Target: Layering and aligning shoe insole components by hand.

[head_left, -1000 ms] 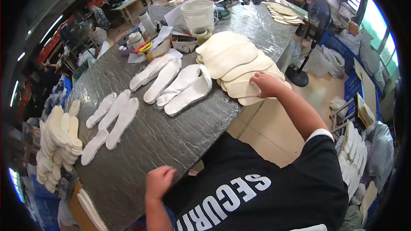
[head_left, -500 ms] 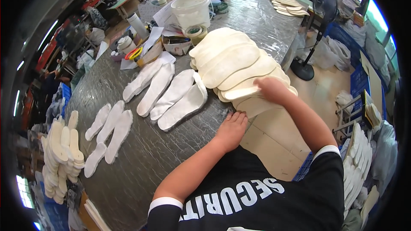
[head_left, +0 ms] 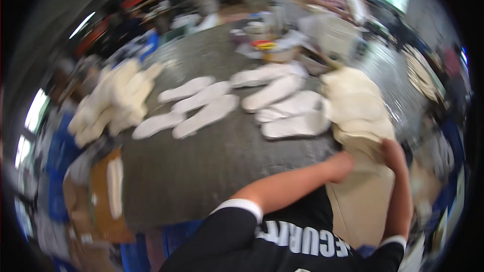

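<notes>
The insole stack [head_left: 355, 98] is lying just beyond the left hand [head_left: 343, 166] and nearer right hand [head_left: 394, 152], blur hiding whether either is gripping.

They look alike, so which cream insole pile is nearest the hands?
The pile just right of the white insoles; only it has the left hand and right hand at its edge.

Bench [head_left: 201, 171]: dark, smooth, glossy at far right. Cream insoles [head_left: 357, 99]: matt, smooth-looking. White insoles [head_left: 295, 125]: matt, soft, cloth-like. Bucket [head_left: 337, 39]: translucent plastic. Shirt [head_left: 222, 236]: matt black cloth. Finer texture is blurred.
</notes>
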Motion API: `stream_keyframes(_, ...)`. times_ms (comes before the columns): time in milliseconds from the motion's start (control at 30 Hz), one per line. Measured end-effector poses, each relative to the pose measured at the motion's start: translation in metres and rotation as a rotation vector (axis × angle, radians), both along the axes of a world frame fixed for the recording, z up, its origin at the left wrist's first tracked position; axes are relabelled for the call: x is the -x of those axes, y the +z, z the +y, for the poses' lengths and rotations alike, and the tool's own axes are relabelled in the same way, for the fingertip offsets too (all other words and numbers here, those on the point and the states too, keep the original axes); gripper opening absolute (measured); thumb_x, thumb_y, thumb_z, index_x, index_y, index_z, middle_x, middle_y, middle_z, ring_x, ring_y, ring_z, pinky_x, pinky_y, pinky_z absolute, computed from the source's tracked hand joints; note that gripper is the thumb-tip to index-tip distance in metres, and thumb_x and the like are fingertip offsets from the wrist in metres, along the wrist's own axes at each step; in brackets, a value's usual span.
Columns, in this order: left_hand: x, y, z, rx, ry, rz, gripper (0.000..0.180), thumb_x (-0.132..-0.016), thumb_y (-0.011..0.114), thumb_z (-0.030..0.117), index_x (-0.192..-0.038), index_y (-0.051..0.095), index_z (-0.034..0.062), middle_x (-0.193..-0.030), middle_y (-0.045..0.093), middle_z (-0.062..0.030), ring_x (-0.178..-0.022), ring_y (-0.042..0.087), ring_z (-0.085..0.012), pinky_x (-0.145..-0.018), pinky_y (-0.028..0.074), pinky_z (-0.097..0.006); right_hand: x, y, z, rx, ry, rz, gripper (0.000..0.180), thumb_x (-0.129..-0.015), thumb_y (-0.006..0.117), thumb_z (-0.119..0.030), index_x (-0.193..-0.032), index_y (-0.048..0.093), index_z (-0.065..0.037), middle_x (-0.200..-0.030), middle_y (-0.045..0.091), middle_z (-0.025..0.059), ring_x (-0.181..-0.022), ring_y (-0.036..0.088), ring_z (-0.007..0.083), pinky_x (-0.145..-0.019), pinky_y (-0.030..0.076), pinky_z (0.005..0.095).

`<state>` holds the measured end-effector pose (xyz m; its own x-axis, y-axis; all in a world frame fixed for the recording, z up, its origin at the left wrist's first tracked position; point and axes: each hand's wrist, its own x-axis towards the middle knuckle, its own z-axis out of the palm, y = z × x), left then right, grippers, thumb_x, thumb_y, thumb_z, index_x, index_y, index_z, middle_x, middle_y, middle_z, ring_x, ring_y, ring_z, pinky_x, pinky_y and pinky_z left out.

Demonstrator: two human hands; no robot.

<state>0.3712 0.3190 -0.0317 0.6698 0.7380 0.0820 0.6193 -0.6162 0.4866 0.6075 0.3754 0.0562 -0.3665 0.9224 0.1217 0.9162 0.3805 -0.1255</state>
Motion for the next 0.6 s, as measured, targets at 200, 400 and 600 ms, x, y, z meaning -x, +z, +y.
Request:
stream_keyframes(200,0.000,0.013,0.003,0.125,-0.012,-0.242,0.037,-0.075,0.075,0.017,-0.104,0.065,-0.0029,-0.100,0.067,-0.0219,-0.095,0.064,-0.0370,-0.086,0.050,-0.044,-0.081,0.039,0.097,-0.331,-0.295,0.261,0.016,-0.097,0.044,-0.014,-0.098,0.057,-0.004,-0.081,0.061,0.0244,-0.082,0.060,0.0453,-0.066,0.044,0.0493)
stream_keyframes(400,0.070,0.055,-0.031,-0.109,0.392,-0.907,0.039,-0.077,0.073,0.006,-0.114,0.059,0.0041,-0.103,0.063,-0.0165,-0.094,0.062,-0.0310,-0.081,0.049,-0.042,0.088,0.113,-0.008,-0.709,0.080,-0.023,0.023,-0.090,0.052,-0.003,-0.109,0.064,-0.007,-0.102,0.062,0.0122,-0.090,0.065,0.0332,-0.069,0.050,0.0439)
stream_keyframes(600,0.173,0.110,-0.112,-0.922,0.518,0.037,0.038,-0.089,0.055,0.015,-0.125,0.043,0.0109,-0.143,0.045,-0.0175,-0.137,0.041,-0.0351,-0.115,0.016,-0.063,0.243,0.070,-0.078,-0.047,0.644,0.399,0.027,-0.074,0.062,-0.001,-0.097,0.070,-0.011,-0.085,0.062,0.0101,-0.073,0.064,0.0334,-0.064,0.050,0.0419)
